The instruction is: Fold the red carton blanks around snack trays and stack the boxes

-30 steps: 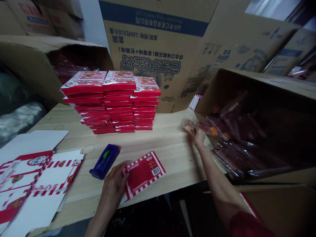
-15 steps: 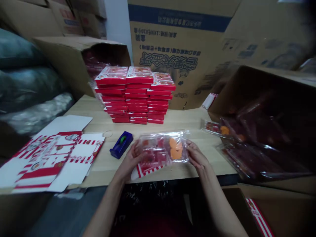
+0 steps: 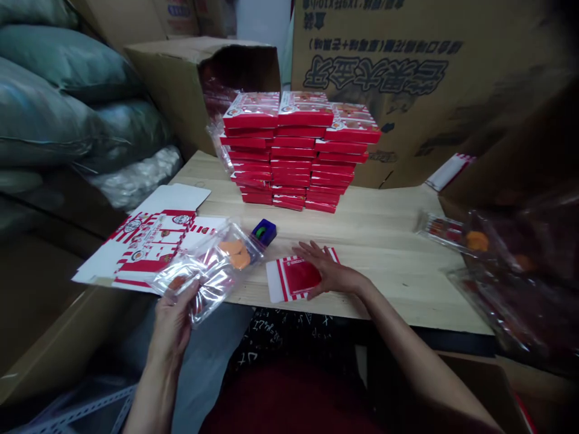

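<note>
My left hand (image 3: 176,310) grips a clear plastic-wrapped tray (image 3: 215,265) by its near end, thumb on top. Orange pieces show through the wrap at the tray's far right. Over the table's front part, my right hand (image 3: 328,271) spreads its fingers above a red and white striped carton (image 3: 294,278) that lies flat. Its fingertips seem to rest on the carton's right part, which they partly cover. A blue tape dispenser (image 3: 266,234) with a green roll stands just beyond the tray.
Stacked red boxes (image 3: 292,154) stand at the table's back. Flat printed cartons (image 3: 149,241) lie at left. On the right are more wrapped trays (image 3: 446,230) by a dark box opening. An open cardboard box (image 3: 172,72) and large sacks (image 3: 58,108) occupy the back left.
The wrapped tray, earlier between both hands, has moved left in my left hand alone. My right hand has let go of it and sits over the striped carton. The view has shifted left.
</note>
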Action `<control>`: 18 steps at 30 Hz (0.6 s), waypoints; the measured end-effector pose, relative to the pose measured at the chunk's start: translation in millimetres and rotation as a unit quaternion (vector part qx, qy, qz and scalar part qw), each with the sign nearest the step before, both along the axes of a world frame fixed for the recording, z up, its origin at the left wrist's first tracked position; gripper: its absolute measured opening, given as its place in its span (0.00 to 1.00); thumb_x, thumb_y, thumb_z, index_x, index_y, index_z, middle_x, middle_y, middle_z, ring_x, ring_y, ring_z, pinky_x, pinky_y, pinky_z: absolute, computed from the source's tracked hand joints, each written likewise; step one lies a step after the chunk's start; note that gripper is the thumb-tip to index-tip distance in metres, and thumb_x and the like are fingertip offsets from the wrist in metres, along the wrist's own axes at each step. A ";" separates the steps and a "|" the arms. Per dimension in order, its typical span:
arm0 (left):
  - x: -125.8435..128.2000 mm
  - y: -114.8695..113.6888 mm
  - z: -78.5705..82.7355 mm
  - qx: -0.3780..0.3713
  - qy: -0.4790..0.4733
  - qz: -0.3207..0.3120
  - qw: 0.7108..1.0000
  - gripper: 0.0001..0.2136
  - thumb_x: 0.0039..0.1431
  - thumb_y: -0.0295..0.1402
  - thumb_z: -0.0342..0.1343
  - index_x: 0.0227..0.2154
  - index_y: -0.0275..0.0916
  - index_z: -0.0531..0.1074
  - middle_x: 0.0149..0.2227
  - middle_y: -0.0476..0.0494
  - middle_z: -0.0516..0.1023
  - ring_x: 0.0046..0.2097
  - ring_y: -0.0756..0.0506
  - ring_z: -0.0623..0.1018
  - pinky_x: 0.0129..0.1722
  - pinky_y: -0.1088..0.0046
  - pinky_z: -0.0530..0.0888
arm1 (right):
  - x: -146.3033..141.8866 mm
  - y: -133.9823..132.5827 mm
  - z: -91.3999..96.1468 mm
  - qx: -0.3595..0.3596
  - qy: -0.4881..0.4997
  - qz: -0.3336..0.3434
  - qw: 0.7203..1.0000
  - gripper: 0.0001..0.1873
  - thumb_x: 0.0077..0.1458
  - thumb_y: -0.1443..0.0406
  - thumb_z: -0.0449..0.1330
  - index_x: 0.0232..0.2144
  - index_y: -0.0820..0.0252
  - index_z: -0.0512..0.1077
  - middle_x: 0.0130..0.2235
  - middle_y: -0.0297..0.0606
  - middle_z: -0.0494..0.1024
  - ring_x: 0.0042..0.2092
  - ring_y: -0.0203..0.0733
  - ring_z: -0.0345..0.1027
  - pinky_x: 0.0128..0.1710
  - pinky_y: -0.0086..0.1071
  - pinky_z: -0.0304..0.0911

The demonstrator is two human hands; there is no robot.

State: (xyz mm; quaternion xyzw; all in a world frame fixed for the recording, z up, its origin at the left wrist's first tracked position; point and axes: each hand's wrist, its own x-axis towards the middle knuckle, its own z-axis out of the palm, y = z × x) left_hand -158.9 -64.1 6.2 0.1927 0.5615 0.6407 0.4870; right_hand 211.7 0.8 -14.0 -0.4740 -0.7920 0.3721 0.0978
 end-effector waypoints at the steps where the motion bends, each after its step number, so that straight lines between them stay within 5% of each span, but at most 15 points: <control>1: 0.9 -5.0 -6.9 -0.007 0.003 -0.001 1.000 0.22 0.40 0.29 0.77 0.41 0.37 0.80 0.35 0.49 0.86 0.32 0.49 0.84 0.34 0.79 0.80 | -8.9 2.7 -9.6 -0.008 -0.056 0.030 0.998 0.69 0.37 0.56 0.80 0.74 0.48 0.47 0.77 0.48 0.37 0.76 0.67 0.20 0.71 0.66 0.20; 4: 14.4 -19.2 -32.4 -0.031 0.008 -0.030 0.999 0.23 0.40 0.34 0.78 0.42 0.37 0.81 0.38 0.46 0.87 0.34 0.48 0.84 0.38 0.75 0.80 | -27.5 7.4 -35.1 -0.009 -0.149 0.082 0.985 0.75 0.35 0.56 0.80 0.75 0.49 0.39 0.77 0.53 0.33 0.75 0.70 0.16 0.69 0.67 0.13; 8: 34.1 -33.1 -58.6 -0.066 0.020 -0.058 0.996 0.25 0.41 0.39 0.77 0.43 0.36 0.81 0.36 0.44 0.86 0.32 0.47 0.83 0.33 0.75 0.78 | -28.4 4.3 -51.5 0.017 -0.148 0.072 0.986 0.76 0.38 0.58 0.77 0.75 0.49 0.32 0.76 0.57 0.43 0.76 0.68 0.25 0.70 0.65 0.17; 12: 32.3 -36.2 -68.6 -0.100 -0.004 -0.170 0.980 0.26 0.42 0.42 0.77 0.44 0.35 0.81 0.35 0.42 0.86 0.31 0.45 0.83 0.33 0.73 0.77 | -22.2 -5.2 -59.9 0.054 -0.134 0.041 0.989 0.77 0.36 0.59 0.77 0.75 0.48 0.31 0.73 0.57 0.49 0.76 0.65 0.33 0.70 0.65 0.17; 18: 10.7 -14.4 -79.8 -0.113 0.001 -0.348 0.931 0.23 0.43 0.43 0.75 0.40 0.35 0.82 0.35 0.40 0.86 0.35 0.41 0.83 0.38 0.68 0.78 | -21.8 -13.0 -66.3 0.061 -0.136 0.043 0.988 0.76 0.35 0.58 0.76 0.75 0.51 0.34 0.72 0.57 0.48 0.76 0.64 0.33 0.70 0.63 0.16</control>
